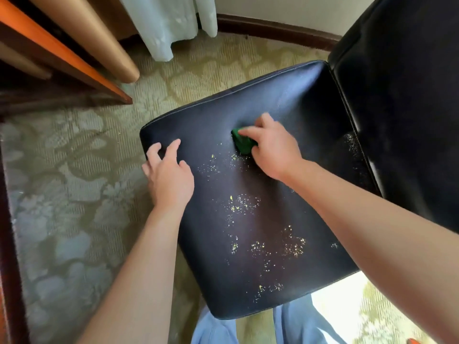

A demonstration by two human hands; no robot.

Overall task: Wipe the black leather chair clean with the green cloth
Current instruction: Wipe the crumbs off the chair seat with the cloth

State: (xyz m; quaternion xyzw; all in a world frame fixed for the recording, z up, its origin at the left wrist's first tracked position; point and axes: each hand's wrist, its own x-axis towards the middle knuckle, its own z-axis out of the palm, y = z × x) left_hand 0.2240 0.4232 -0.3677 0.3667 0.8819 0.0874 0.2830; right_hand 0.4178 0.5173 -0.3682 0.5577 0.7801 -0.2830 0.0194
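The black leather chair (273, 100) fills the middle and right of the view, its seat facing me and its backrest rising at the right. Yellowish crumbs are scattered over the seat's middle and near part. My right hand (272, 147) presses a bunched green cloth (242, 141) onto the seat's far middle; most of the cloth is hidden under my fingers. My left hand (169, 172) rests on the seat's left edge with fingers spread, holding nothing.
Patterned green carpet (74, 194) surrounds the chair. Wooden furniture with an orange edge (74, 60) stands at the upper left. A white curtain (171, 23) hangs at the back by a dark baseboard. My blue trouser legs show below the seat.
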